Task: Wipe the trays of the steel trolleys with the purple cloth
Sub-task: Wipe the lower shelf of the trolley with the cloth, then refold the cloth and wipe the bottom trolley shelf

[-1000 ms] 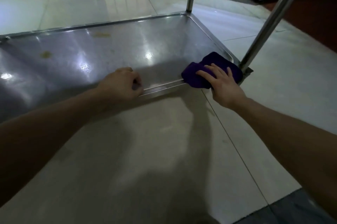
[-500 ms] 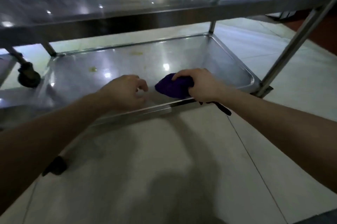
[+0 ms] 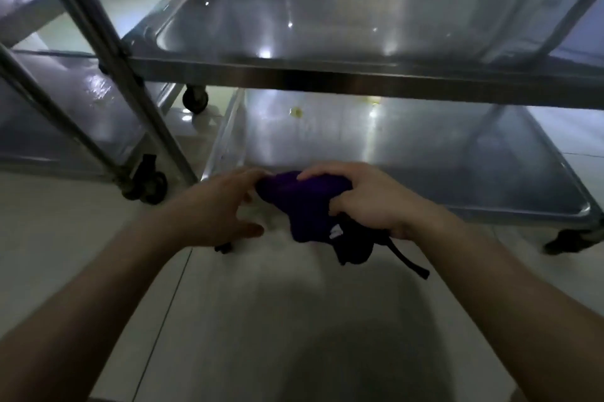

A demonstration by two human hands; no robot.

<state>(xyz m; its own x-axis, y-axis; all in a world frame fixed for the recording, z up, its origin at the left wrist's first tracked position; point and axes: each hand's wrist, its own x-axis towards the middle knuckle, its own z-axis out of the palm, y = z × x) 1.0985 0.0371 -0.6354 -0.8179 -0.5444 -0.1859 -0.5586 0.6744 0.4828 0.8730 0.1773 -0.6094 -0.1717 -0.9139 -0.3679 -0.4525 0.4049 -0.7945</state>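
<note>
The purple cloth (image 3: 304,205) is bunched up at the near left edge of the trolley's bottom steel tray (image 3: 441,153). My right hand (image 3: 366,199) grips the cloth from the right, fingers curled over its top. My left hand (image 3: 225,205) reaches in from the left with fingers spread, its fingertips touching the cloth's left end. The cloth hangs over the tray's near rim toward the floor. Above it sits the middle steel tray (image 3: 359,19), bare and shiny. Small yellowish spots (image 3: 296,112) lie at the back of the bottom tray.
A second steel trolley (image 3: 65,81) stands close on the left, its post (image 3: 108,52) and black caster (image 3: 147,186) beside my left hand. Another caster (image 3: 195,100) sits behind. A dark strap (image 3: 408,257) dangles below my right hand. Pale tiled floor (image 3: 261,320) lies below.
The view has lifted from the bottom tray to show the middle tray too. My right hand dragged the cloth from the tray's right corner to its near left edge, and my left hand opened toward it.
</note>
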